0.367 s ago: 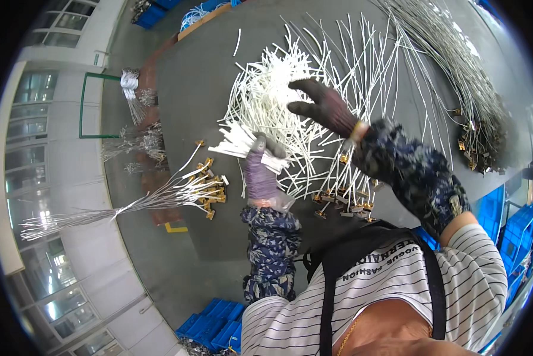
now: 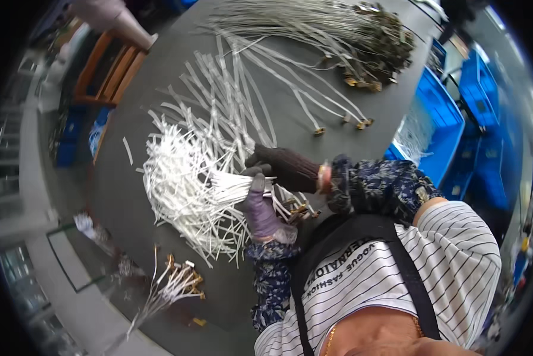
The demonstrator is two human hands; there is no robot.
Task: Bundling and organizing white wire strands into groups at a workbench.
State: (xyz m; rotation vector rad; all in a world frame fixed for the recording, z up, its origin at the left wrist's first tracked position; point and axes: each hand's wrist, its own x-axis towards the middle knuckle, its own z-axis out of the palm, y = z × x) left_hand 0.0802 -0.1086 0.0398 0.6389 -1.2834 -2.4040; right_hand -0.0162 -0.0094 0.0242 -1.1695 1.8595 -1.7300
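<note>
My left hand (image 2: 260, 207), in a purple and grey glove, is closed round a bundle of short white tubes (image 2: 231, 188) that sticks out toward the left. Right beside it, my dark-gloved right hand (image 2: 290, 169) has its fingers drawn together at the bundle's right end; what is between them is hidden. A large loose heap of white tubes (image 2: 174, 178) lies just left of both hands. Under and behind my hands, wires with brass-coloured end pieces (image 2: 299, 210) lie on the dark table (image 2: 331, 142).
A thick bunch of thin wires (image 2: 290, 21) stretches along the far side. A smaller bunch with brass ends (image 2: 183, 279) lies near left. Blue crates (image 2: 450, 118) stand beyond the table's right edge. Another person's arm (image 2: 121, 24) shows far left.
My right hand has come down from above the heap to beside my left hand, and its spread fingers have closed. The head view has turned right; the left hand keeps the tubes.
</note>
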